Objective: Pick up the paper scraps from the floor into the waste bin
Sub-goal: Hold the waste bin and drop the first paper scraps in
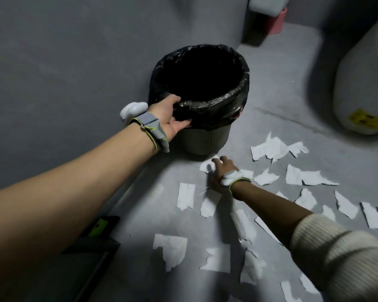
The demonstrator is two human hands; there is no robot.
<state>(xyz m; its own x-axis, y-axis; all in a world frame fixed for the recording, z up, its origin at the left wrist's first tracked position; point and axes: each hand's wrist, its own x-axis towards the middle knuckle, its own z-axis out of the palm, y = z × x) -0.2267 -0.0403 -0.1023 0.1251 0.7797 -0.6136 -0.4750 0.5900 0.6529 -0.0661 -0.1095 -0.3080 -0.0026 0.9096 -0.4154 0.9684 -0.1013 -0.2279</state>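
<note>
Closest in is the person's bare left forearm, running up to the left hand [170,117], which is clamped on the near rim of the waste bin [202,136]. At about 5 o'clock from the bin, the right hand [221,172] pinches a paper scrap [206,166] off the floor [140,214]. Loads more scraps lie from 4 to 6 o'clock. Main risk: thin paper tears or slips from the pinch, or the bin tips if it's tugged.

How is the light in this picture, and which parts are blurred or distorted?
Head view: dim, cool light; the waste bin interior is pure black, nothing inside readable. The left hand on its rim is sharp; the right hand on a paper scrap looks softer. Wide-angle stretch enlarges the near forearms; the edges are soft.
</note>
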